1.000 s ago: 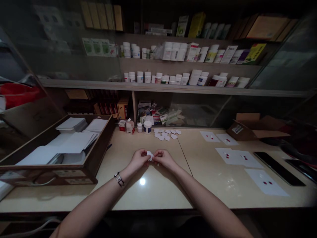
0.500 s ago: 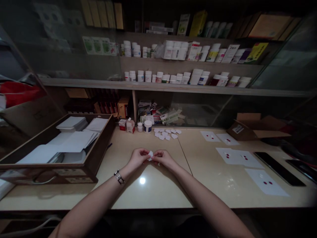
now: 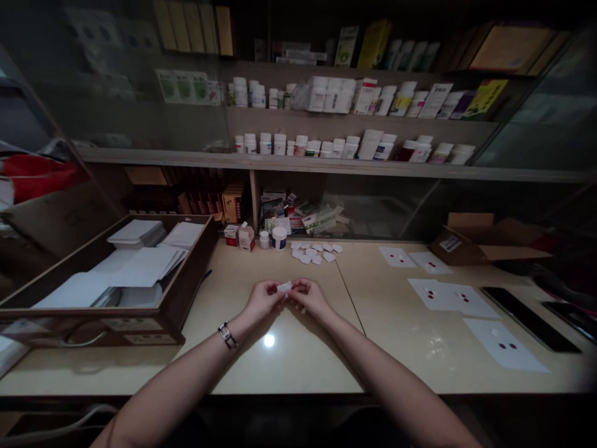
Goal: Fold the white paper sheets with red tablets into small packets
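Observation:
Between my fingertips is a small folded paper packet [image 3: 284,287], white, held just above the table in the middle of the view. My left hand [image 3: 262,298], with a watch on its wrist, pinches the packet's left side. From the other side my right hand [image 3: 310,297] grips it with thumb and fingers. Beyond my hands lie several folded white packets [image 3: 311,252] in a loose group. To the right, several flat white paper sheets [image 3: 506,348] bear dark red and white pills [image 3: 507,346]. Whether pills are inside the held packet is hidden.
A wooden drawer [image 3: 175,320] with stacked white paper stands at left. Small medicine boxes [image 3: 246,238] and a white jar [image 3: 278,239] line the table's back. At right are a black phone [image 3: 529,318] and an open cardboard box [image 3: 459,249]. Shelves of bottles [image 3: 370,145] rise behind.
The packet between my fingers has turned from upright to a wider, flatter shape. My hands have stayed in nearly the same place, with the fingers shifting on the paper.

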Available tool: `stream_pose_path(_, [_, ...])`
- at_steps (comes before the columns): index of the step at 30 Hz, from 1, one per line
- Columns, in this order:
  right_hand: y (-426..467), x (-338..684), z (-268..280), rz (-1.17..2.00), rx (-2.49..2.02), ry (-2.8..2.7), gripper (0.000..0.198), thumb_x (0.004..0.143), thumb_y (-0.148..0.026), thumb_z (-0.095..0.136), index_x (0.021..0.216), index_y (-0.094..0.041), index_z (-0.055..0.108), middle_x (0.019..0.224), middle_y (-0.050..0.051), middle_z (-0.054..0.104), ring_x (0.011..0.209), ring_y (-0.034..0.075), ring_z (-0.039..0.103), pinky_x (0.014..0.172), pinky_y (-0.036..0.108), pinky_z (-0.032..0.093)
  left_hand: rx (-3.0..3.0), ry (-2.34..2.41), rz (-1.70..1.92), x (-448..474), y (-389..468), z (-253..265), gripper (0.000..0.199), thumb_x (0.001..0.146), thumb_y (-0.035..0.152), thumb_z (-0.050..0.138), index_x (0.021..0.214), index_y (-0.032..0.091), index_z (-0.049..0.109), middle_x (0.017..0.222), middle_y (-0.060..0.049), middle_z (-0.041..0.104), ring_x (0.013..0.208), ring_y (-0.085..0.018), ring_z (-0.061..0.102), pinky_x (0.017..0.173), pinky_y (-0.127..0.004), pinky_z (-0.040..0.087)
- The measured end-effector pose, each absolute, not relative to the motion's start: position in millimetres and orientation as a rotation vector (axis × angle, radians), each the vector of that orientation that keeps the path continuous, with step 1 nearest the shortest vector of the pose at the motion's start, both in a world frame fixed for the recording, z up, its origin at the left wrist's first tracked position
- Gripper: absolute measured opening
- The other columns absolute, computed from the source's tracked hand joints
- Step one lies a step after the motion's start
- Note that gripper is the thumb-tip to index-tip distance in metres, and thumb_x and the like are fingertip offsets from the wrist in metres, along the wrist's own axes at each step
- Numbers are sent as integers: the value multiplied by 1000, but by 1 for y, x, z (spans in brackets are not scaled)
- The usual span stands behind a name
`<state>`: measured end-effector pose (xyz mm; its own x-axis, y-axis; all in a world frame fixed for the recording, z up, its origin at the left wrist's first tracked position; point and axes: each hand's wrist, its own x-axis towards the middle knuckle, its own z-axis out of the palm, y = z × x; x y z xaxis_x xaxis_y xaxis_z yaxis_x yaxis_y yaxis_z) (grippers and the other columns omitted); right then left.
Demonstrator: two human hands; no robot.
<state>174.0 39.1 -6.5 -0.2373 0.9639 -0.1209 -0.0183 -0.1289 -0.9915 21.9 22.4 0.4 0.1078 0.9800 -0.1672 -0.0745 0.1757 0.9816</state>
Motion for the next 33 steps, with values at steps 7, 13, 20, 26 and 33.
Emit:
stream_pose_path(7, [40,175,-6,1494,-1136,-1295,34,56,-42,75,69,-16,56,50,-3,61,38,7,50,36,16,35,1212,1261,1075,18,22,7,20,60,20,72,72,13,57,56,2,56,47,-9,50,45,-19,38])
stream_pose_path(13, [41,173,-10,1555,-1084,-1178,38,54,-44,77,70,-16,56,50,-2,62,39,8,52,40,17,39,1452,1327,1279,18,16,9,20,66,18,67,83,17,58,81,-3,64,69,-13,60,64,-22,47])
stream_pose_path(20, [42,174,-12,1633,-1049,-1045,42,49,-41,82,70,-15,57,55,1,66,46,10,59,45,17,45,1553,1427,1205,16,17,9,16,68,22,68,80,16,59,83,-5,65,67,-15,60,61,-23,46])
stream_pose_path(26, [42,174,-13,1650,-1032,-1028,37,52,-37,83,71,-15,59,59,4,68,53,14,65,49,20,51,1534,1418,1212,17,18,8,17,67,19,68,81,16,58,81,-4,64,69,-15,59,63,-23,46])
stream_pose_path(33, [44,175,-14,1647,-1021,-1008,31,58,-34,80,73,-15,61,60,4,69,53,14,65,48,19,51,1677,1390,1244,17,15,9,17,70,18,65,86,18,59,92,-4,60,73,-14,58,67,-24,47])
